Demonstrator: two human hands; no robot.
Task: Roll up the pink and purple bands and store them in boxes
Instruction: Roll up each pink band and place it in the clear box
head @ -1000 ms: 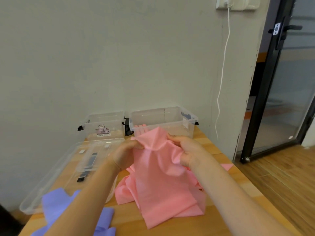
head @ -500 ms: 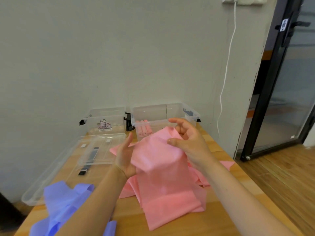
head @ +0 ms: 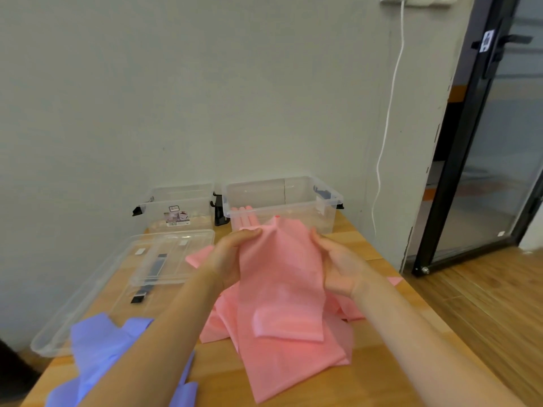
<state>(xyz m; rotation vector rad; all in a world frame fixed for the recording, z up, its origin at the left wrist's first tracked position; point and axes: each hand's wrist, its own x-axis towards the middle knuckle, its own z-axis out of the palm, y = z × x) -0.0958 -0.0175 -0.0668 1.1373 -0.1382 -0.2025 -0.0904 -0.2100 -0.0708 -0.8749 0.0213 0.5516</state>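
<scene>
Head view: the left hand (head: 227,261) and right hand (head: 338,267) each grip a side of the thin pink elastic band (head: 282,292), lifted above the wooden worktop (head: 367,248) with its lower end draped on a pink heap. Half a second ago the right hand's fingers were spread above the band; now they curl on its edge. Rolled pink bands (head: 245,217) lie in the far clear plastic box (head: 323,201); the crumpled purple band (head: 102,351) lies near left.
</scene>
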